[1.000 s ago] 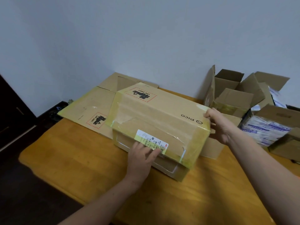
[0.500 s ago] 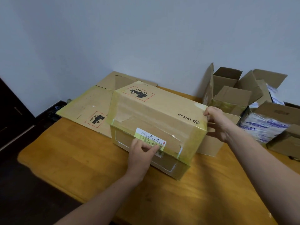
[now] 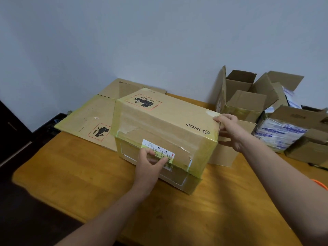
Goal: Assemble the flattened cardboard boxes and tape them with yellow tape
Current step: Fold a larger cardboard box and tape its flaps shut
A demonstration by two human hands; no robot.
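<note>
Head view. A brown cardboard box point(image 3: 159, 121), assembled and closed, printed "PICO" and "UN 3481", sits about mid-table on an orange-brown wooden table point(image 3: 88, 183). Translucent yellow tape point(image 3: 204, 153) runs along its edges and corners. A white printed label point(image 3: 154, 145) is stuck on the near face. The left hand point(image 3: 149, 166) is against that near face: fingers bent at the knuckles, tips on the label, thumb stretched right along the label's lower edge. Cannot tell whether the tips pinch anything or only press. The right hand point(image 3: 230, 132) is at the box's far right top corner: thumb on the top panel, fingers wrapped down over the right end face, gripping the box. A flattened brown cardboard box point(image 3: 85, 119) with yellow-taped edges and the same red-dashed mark lies flat at far left, its right part under or behind the assembled box. Open cardboard boxes point(image 3: 243, 96) with raised flaps stand at far right by the wall. Just right of them is a carton of white packets point(image 3: 284, 132) with blue print.
</note>
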